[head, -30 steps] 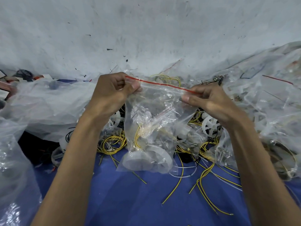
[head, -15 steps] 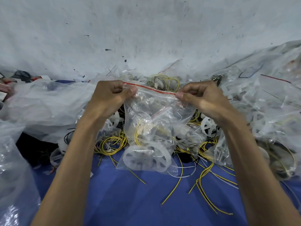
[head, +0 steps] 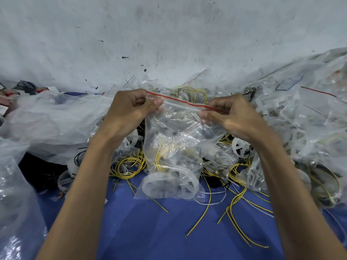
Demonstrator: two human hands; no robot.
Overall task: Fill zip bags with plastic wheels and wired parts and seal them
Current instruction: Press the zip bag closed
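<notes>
Pinching zip bag (head: 174, 139) by its red strip (head: 184, 102), left hand (head: 129, 111) and right hand (head: 234, 119) at either end. Dangling below the fingers, plastic wheel (head: 169, 184) inside.

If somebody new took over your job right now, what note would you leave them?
Left hand: pinches the left end of the zip bag's red strip.
Right hand: pinches the strip near its right end.
Bag held up between them; a plastic wheel and yellow wire are inside.
Done: filling. Left: press the strip shut; I cannot tell how much is sealed.
Loose wires and wheels lie around for further bags.
</notes>
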